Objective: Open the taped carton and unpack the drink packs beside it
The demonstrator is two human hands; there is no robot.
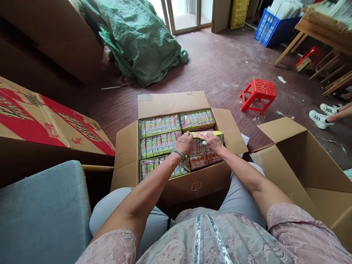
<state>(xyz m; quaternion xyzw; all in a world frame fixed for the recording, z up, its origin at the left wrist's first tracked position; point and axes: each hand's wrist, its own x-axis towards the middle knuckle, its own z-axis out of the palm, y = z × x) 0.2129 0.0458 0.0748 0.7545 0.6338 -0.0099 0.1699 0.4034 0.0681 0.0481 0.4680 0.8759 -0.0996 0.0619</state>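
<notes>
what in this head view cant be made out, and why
Head view:
1. Lettering on the small green-and-pink packets: too small.
2. Part of the front-left packets: behind the left forearm.
3. Anything under the crumpled green tarp: covered.
4. Most of the person in white black-striped sneakers: right edge.

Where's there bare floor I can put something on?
Mostly bare floor lies between the green tarp, red stool and packed box. Inside that box it's crowded: wrapped packs, with the left hand and right hand over them.

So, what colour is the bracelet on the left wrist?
The bracelet looks green; the head view shows it best.
</notes>
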